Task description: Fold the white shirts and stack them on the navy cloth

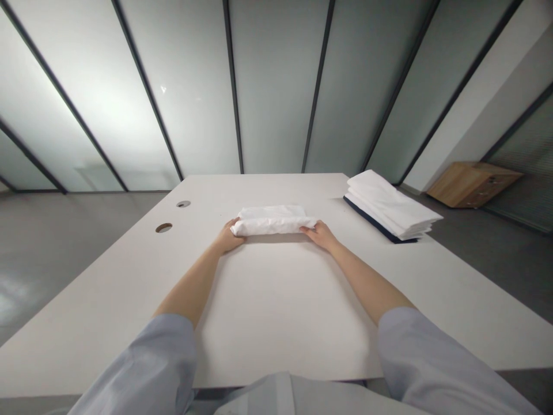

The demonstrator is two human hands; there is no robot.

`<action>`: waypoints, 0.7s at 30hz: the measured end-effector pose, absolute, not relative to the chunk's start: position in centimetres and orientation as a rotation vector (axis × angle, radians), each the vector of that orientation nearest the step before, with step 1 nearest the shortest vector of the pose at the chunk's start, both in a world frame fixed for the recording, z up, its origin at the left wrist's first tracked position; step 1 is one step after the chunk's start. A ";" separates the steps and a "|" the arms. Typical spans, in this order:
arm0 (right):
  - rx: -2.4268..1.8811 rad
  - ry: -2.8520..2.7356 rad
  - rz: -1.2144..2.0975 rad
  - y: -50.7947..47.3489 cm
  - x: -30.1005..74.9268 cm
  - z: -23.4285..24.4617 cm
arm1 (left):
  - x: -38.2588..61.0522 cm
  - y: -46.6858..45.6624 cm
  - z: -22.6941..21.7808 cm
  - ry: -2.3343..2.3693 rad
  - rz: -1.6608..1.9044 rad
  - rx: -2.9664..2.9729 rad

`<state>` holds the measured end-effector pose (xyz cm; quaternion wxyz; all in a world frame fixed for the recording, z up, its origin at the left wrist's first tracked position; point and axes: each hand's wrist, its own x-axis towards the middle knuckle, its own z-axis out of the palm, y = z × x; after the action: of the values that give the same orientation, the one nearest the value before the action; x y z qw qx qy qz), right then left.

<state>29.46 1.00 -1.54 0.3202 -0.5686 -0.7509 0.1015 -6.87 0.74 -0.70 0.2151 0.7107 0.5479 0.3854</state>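
Observation:
A folded white cloth (274, 221) lies across the middle of the table, its near edge thick and rounded like a roll. My left hand (228, 237) grips its left end, fingers partly hidden behind the fabric. At the right end, my right hand (320, 234) pinches the cloth near its front corner, with the thumb toward me. Both arms stretch forward over the tabletop.
The white table (276, 311) has two round holes (163, 228) on its left side. On the right lies a stack of folded white cloths (391, 202) over a dark folded piece (374, 222). A wooden cabinet (473, 183) stands on the floor beyond, near frosted glass panels (276, 86).

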 end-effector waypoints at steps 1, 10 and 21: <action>-1.458 -2.010 0.260 1.0 29.6 -1.6 | -7.0 0.9 -0.8 1.541 1.042 2.054; -1.169 -2.220 0.141 1.5 31.0 -2.6 | -7.1 1.1 -0.2 1.390 0.827 2.529; -1.388 -1.828 0.623 1.0 29.4 -1.5 | -6.2 1.4 -1.0 1.448 1.097 1.728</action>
<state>29.36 1.01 -1.54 0.3726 -0.5416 -0.7132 0.2432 -6.17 1.36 -1.00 0.3118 0.6547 0.5489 0.4158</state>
